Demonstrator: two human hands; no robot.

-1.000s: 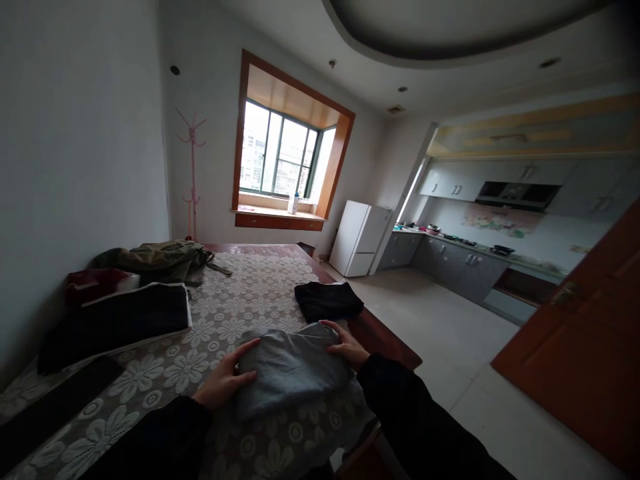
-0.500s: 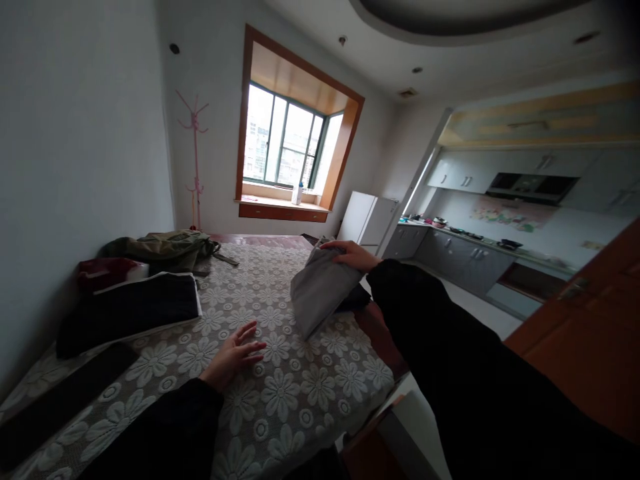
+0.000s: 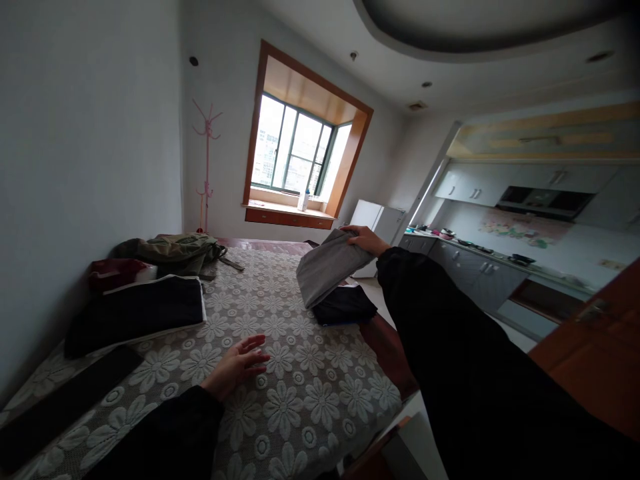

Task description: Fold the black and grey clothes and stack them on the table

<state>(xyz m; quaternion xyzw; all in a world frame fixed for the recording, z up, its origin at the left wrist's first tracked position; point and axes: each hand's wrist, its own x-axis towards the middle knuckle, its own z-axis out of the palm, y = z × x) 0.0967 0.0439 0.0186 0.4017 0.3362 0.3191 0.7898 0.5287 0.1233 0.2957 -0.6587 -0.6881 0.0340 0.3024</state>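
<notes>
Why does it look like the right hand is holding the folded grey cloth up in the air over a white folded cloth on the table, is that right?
Almost. The right hand does hold the folded grey cloth in the air, but the head view shows the folded cloth under it on the table is black, not white.

Worktop [image 3: 385, 347] under a flowered lace cloth [image 3: 300, 387]

Beside the folded black garment [image 3: 345, 305]: left hand [image 3: 235, 365] resting flat; farther left, dark folded cloth [image 3: 135, 313], olive bag [image 3: 175, 248].

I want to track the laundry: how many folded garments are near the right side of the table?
2. A folded grey garment hangs from the right hand; a folded black garment lies beneath it near the table edge. More dark items lie left.
</notes>
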